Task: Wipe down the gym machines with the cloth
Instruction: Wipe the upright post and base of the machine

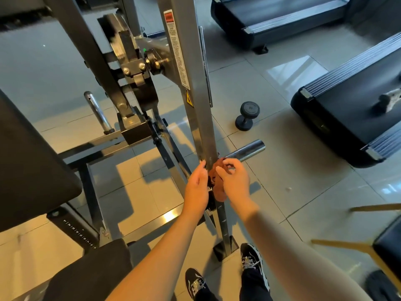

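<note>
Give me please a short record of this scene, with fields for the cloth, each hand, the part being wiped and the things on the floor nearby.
cloth: reddish-brown cloth, bunched against the post
right hand: right hand grips the cloth, fingers curled over it
left hand: left hand lies at the post's left side; its fingers are hidden
part being wiped: low section of the grey upright post, beside a chrome peg
floor: black dumbbell on the tiles; treadmill to the right

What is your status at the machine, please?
Right hand grips brown cloth against upright post. Left hand open beside post. Chrome peg juts out just above cloth.
</note>
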Demonstrator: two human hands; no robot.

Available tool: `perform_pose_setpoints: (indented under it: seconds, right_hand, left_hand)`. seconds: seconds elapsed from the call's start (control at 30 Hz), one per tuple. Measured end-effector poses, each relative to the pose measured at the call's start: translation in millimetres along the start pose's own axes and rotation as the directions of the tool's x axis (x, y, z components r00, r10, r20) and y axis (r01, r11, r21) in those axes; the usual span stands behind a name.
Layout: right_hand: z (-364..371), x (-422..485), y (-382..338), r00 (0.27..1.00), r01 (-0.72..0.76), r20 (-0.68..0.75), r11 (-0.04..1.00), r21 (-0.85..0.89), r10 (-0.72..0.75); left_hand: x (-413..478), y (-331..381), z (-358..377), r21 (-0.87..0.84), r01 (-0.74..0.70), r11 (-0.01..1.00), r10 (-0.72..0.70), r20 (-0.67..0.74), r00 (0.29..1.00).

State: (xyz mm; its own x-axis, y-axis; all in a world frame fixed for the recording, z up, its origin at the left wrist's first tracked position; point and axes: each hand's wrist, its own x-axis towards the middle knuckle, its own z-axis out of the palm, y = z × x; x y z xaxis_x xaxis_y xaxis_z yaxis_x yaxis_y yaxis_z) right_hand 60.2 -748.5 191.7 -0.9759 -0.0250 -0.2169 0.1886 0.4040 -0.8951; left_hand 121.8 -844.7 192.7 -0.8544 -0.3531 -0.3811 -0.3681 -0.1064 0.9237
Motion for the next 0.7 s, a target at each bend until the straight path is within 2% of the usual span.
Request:
perform_pose_setpoints:
  seconds: [0.17,0.23,0.43,0.5,0.63,0.7]
  right_hand:
    - [13,1,-34,0.974,0.227,-0.012,0.973,0.032,-0.227]
    - [20,-3,-24,0.974,0.226,-0.041,0.974,0.012,-0.225]
    - [13,-4,4,1.0,0.012,0.008,1.0,-0.007,-0.012]
    - [8,0,-7,0.999,0.034,0.031,0.999,0.002,-0.034]
    - [11,3,-30,0.978,0.207,0.018,0.976,0.068,-0.208]
    - [18,-2,-21,0.977,0.21,0.014,0.973,0.096,-0.212]
  left_hand:
    - [-5,17,-2,-0.12,-0.028,0.992,0.027,-0.009,1.0]
    - [-2,15,-3,-0.119,-0.023,0.993,0.021,-0.021,1.0]
    - [5,-7,0,0.037,0.014,0.999,-0.012,-0.048,0.999]
    - [4,-5,-1,0.027,0.006,1.0,-0.005,-0.034,0.999]
    - [1,3,-3,-0.075,0.0,0.997,-0.001,-0.012,1.0]
    - [4,0,-2,-0.08,0.009,0.997,-0.011,-0.025,1.0]
